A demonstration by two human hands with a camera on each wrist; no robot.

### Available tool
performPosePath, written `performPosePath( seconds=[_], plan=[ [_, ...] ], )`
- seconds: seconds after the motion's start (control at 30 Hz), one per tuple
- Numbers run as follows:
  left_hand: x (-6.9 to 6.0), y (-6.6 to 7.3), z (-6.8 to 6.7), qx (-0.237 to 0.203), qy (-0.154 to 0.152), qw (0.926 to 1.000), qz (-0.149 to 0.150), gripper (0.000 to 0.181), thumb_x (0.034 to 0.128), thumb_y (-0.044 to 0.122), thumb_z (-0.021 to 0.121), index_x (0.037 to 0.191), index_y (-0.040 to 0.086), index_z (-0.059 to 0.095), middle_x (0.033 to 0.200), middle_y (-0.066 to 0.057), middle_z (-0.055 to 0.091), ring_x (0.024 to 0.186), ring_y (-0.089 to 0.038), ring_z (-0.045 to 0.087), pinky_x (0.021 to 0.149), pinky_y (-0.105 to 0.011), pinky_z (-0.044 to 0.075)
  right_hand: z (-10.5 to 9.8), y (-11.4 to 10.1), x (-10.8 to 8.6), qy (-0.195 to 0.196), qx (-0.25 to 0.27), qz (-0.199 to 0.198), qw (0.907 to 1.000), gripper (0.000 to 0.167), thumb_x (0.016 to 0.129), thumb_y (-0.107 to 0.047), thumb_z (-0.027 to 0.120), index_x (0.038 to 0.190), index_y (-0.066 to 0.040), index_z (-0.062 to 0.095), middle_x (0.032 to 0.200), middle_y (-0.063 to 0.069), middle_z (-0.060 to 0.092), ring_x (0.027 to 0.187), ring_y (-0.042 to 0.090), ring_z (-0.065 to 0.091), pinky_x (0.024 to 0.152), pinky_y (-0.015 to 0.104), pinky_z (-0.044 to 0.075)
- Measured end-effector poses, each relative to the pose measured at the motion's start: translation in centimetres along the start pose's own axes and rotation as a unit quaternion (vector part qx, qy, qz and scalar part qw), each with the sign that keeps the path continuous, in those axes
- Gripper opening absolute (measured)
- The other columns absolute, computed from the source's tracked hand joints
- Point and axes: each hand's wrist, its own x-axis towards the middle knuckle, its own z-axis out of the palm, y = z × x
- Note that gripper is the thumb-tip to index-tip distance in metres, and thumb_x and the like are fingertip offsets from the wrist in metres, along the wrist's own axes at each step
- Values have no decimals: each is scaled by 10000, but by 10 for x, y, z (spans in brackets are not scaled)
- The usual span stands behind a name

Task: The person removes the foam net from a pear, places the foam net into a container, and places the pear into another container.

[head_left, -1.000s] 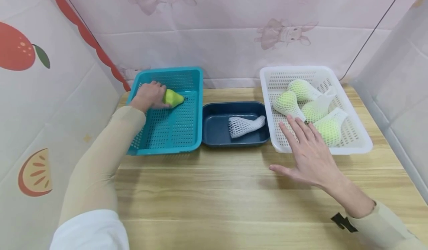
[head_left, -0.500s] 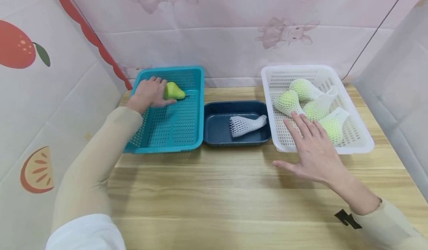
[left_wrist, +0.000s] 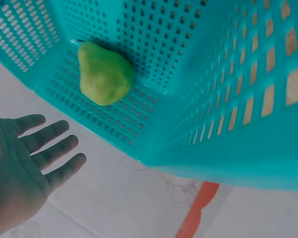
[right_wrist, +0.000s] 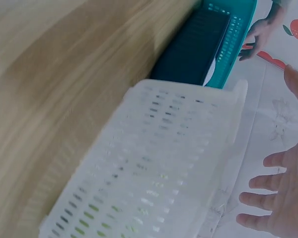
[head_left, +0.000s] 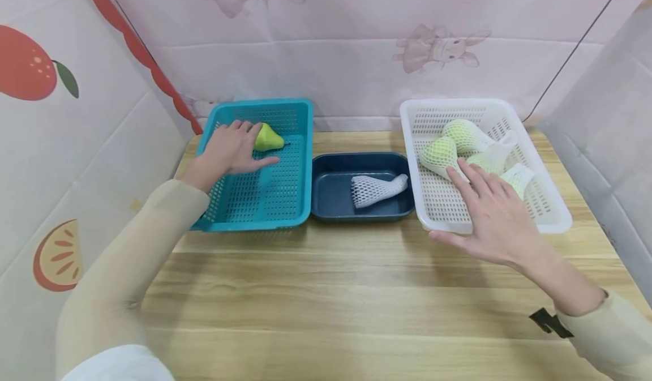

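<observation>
A bare green pear (head_left: 268,138) lies in the teal basket (head_left: 308,160) at the left, its dark stem pointing right. Above that basket my left hand (head_left: 229,150) is spread, apart from the pear; the left wrist view shows its straight fingers holding nothing, with the pear (left_wrist: 105,74) lying on the basket floor. My right hand (head_left: 501,219) hovers over the front of the white basket (head_left: 557,214), fingers extended. Several pears in white foam nets (head_left: 439,155) lie in there, and the hand hides some of them. In the right wrist view its palm (right_wrist: 288,198) holds nothing.
Between the baskets stands a dark blue tray (head_left: 331,205) with a loose white foam net (head_left: 377,191) in it. All three containers sit along the back of the wooden table (head_left: 331,296). Printed wall coverings (head_left: 356,81) rise behind and at both sides.
My left hand has drawn back from the pear, leaving it in the teal basket, and its fingers have straightened. The right hand has moved slightly right and forward over the white basket.
</observation>
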Motion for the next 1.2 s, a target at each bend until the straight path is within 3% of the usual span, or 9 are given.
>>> performPosePath(
  seconds=[0.23, 0.47, 0.7, 1.03, 1.2],
  plan=[
    [-24, 15, -2, -102, 378, 9991, 177, 1127, 911, 843, 478, 1650, 17, 276, 1643, -271, 414, 1489, -490, 417, 1199, -675, 406, -14, 6, 5, -14, 3, -48, 10000, 1197, 757, -711, 772, 1667, -106, 286, 1711, 207, 329, 1491, 475, 405, 1144, 677, 391],
    [-47, 30, -8, -172, 721, 9964, 411, 1099, 909, 805, 552, 1653, 39, 291, 1657, -249, 411, 1512, -476, 410, 1217, -662, 394, -25, 12, 13, 107, -170, -338, 9992, 1190, 724, -684, 804, 1642, -87, 338, 1663, 220, 397, 1426, 504, 463, 1086, 694, 430],
    [-71, 45, -7, -335, 1178, 9907, 591, 1102, 877, 779, 622, 1648, 56, 309, 1661, -229, 419, 1515, -463, 426, 1211, -647, 417, -30, 19, 23, 176, -336, -623, 9973, 1187, 724, -711, 796, 1623, -60, 375, 1637, 251, 432, 1417, 502, 484, 1112, 680, 429],
    [-99, 69, 5, -690, 1587, 9822, 736, 1124, 848, 768, 655, 1664, 81, 301, 1705, -200, 360, 1600, -430, 310, 1250, -614, 386, -32, 35, 46, -17, -442, -834, 9955, 1154, 748, -670, 808, 1620, -53, 371, 1623, 264, 444, 1412, 524, 492, 1017, 711, 490],
    [-109, 79, 14, -688, 1828, 9773, 820, 1150, 857, 840, 569, 1674, 88, 270, 1696, -215, 371, 1582, -437, 341, 1257, -610, 376, -33, 43, 59, -260, -560, -795, 9949, 1149, 772, -683, 791, 1627, -56, 350, 1623, 270, 439, 1385, 546, 500, 993, 730, 492]
  ],
)
